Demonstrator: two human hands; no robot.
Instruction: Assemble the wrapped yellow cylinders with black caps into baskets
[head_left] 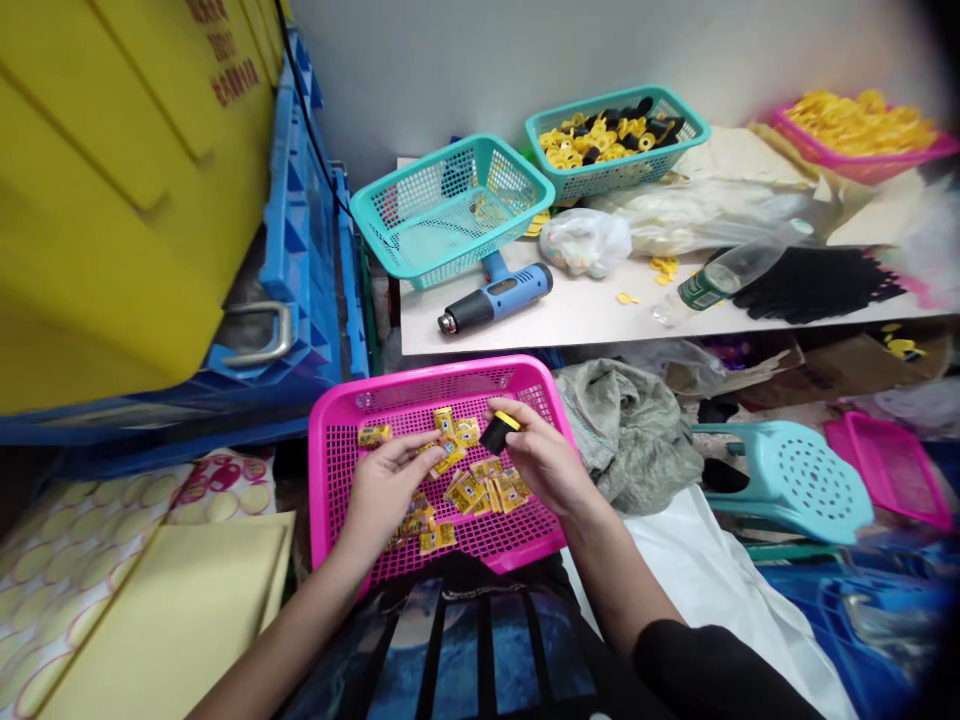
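Observation:
Over a pink basket, my right hand grips a small black cylinder with a yellow rim, held tilted between thumb and fingers. My left hand is to its left, thumb and fingertips closed on a yellow printed sleeve. Several more yellow printed sleeves lie in the basket below both hands, some of them stacked or overlapping. The basket rests close against my body. Part of its contents is hidden behind my left hand.
A blue heat gun lies on the white table. Behind are a teal basket and another teal basket of black and yellow parts. A plastic bottle, grey sack and light-blue stool are to the right; blue crates stand left.

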